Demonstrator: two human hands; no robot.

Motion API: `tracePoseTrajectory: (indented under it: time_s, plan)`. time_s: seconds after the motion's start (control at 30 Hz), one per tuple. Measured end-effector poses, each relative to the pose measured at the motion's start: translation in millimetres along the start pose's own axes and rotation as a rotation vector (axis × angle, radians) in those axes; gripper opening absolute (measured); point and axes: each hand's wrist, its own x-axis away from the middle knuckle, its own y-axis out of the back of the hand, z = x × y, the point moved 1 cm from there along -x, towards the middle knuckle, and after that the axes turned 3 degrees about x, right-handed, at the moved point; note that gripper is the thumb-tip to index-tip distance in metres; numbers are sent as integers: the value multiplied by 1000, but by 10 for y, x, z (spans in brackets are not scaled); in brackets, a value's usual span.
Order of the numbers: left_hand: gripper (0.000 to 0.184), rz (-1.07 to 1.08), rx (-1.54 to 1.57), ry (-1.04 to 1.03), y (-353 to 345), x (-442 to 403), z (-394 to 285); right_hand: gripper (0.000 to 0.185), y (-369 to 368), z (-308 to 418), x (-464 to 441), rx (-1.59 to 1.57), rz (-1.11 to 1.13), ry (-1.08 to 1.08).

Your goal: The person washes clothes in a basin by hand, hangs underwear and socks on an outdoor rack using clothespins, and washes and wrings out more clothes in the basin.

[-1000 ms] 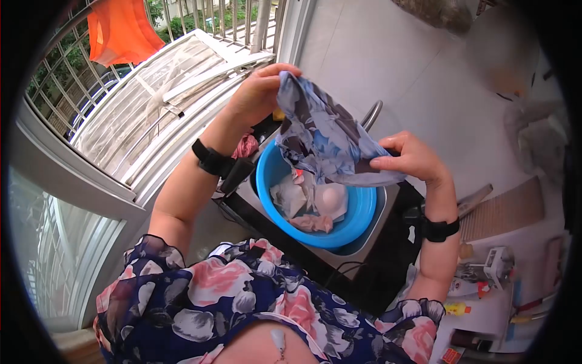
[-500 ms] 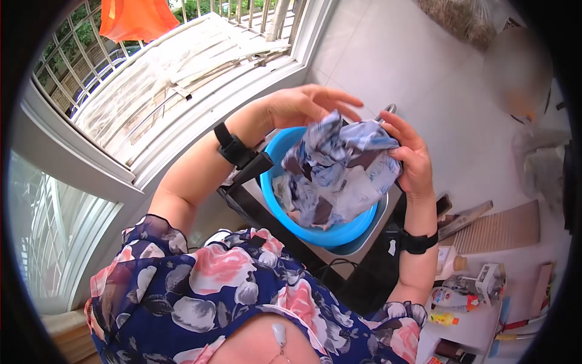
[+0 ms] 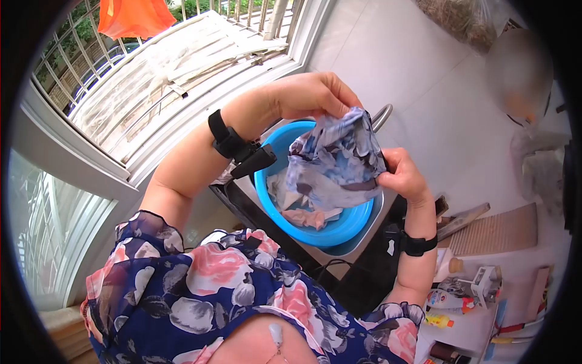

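Observation:
A blue, grey and dark patterned cloth (image 3: 339,161) is stretched between my two hands above a blue basin (image 3: 354,225). My left hand (image 3: 324,97) pinches its upper edge from the far side, fingers closed. On the right, my right hand (image 3: 405,176) grips the side edge between thumb and fingers. The cloth hangs crumpled, and its exact kind of garment is hard to make out. Inside the basin lie a pink cloth (image 3: 306,218) and whitish cloth (image 3: 279,188), partly covered by the patterned one.
The basin sits in a metal sink (image 3: 379,211) with a curved faucet (image 3: 383,116) behind it. A ribbed board (image 3: 500,230), a white bottle (image 3: 445,299) and a yellow bottle (image 3: 439,320) are at the right. A window with bars stands at the left, an orange cloth (image 3: 136,18) outside.
My left hand, open beside the cloth before, has taken hold of its upper edge. My right hand has moved down, and the cloth is spread and lifted, uncovering the pink cloth.

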Motion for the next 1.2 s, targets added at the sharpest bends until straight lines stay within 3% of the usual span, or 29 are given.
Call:
tracePoseTrajectory:
  time_s: [0.07, 0.1, 0.13, 0.2, 0.23, 0.33, 0.4, 0.47, 0.5, 0.53, 0.63, 0.73, 0.8, 0.93, 1.03, 1.2]
  plan:
    - [20, -55, -76, -11, -16, 27, -54, 40, 104, -16, -25, 345, 259, -5]
    - [21, -38, -216, 9, -43, 37, -70, 31, 33, 30, -56, 386, 216, 337]
    - [22, -20, -355, 29, -78, 43, -86, 31, -2, 42, -74, 386, 215, 338]
    - [23, -77, -378, 22, -177, 18, -135, 41, -8, 53, -82, 190, 151, 315]
    - [24, -136, -400, 14, -210, -2, -157, 50, 31, -85, -49, -176, 162, 67]
    - [23, -326, -275, -43, -199, -29, -209, 53, -137, -149, -164, -346, -33, 100]
    - [24, -343, -366, -32, -172, -16, -287, 48, -206, 68, -133, -296, 49, 93]
    - [26, -292, -321, 17, -118, -1, -331, 39, -159, 331, -126, 177, 149, -120]
    - [26, -400, -486, 7, -125, 46, -414, 33, -115, 480, -86, 304, 0, -73]
    - [28, -360, -448, -22, 119, -68, -302, 27, -69, 656, -69, 430, -147, 19]
    - [22, -224, -148, -47, 266, 33, -496, 20, 101, 1339, -180, 326, -251, 310]
    - [23, -155, -73, -86, 521, 12, -557, 16, 331, 1670, -393, 379, -295, 231]
    - [19, -349, -22, -130, 708, 24, -647, 14, 424, 1832, -769, 183, -287, 154]
    - [25, -621, 96, -378, 1428, -44, -902, 15, 414, 2170, -1451, 519, -304, 113]
    - [25, -727, 311, -481, 2139, 24, -1182, 17, 397, 2459, -1958, 590, -330, 123]
    - [34, -1021, 330, -726, 3074, 161, -1810, 18, 526, 2941, -2698, 635, -330, 73]
